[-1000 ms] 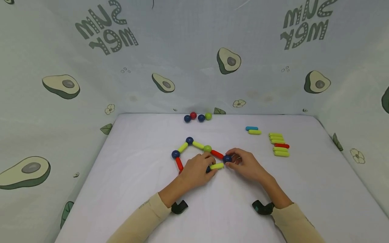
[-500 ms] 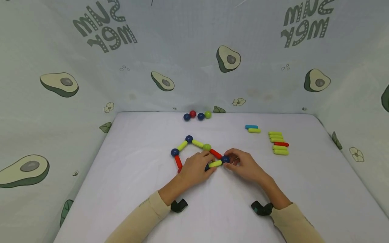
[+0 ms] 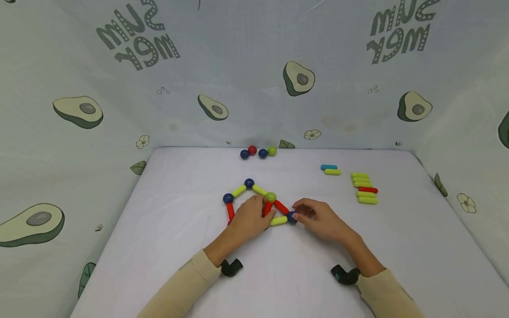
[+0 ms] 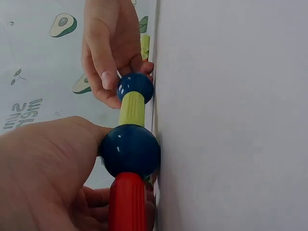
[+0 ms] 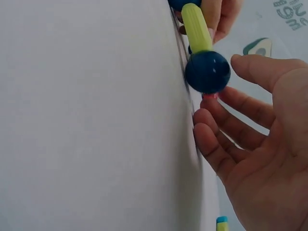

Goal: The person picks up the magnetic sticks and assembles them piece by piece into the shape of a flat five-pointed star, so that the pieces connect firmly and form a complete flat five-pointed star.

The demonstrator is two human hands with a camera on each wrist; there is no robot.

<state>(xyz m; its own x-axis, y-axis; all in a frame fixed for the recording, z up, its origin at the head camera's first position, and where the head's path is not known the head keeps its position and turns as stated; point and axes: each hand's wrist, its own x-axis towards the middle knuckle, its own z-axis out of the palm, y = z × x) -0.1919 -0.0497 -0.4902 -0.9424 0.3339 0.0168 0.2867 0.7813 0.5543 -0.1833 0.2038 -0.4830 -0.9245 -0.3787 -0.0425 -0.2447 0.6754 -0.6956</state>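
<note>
Magnetic rods and balls form a loop on the table, with a green ball (image 3: 271,197) near its middle. My left hand (image 3: 247,217) grips a blue ball (image 4: 130,150) at the near side, thumb on one side, fingers curled beneath. A red rod (image 4: 127,202) and a yellow-green rod (image 3: 278,220) meet at that ball. At the yellow-green rod's far end is another blue ball (image 5: 208,72), held lightly between the thumb and fingers of my right hand (image 3: 321,217). One red rod (image 3: 281,207) links it to the green ball; another red rod (image 3: 267,208) runs from green toward my left hand.
Spare yellow-green rods (image 3: 366,200) and one red rod (image 3: 368,190) lie in a column at right. A blue rod (image 3: 328,167) sits beside another further back. Two pairs of loose balls, including a red ball (image 3: 252,150), stand at the table's back edge.
The yellow-green rod's right end has met the right-hand blue ball. Both hands have shifted slightly, the left one leftward. A red rod under the green ball has come into sight.
</note>
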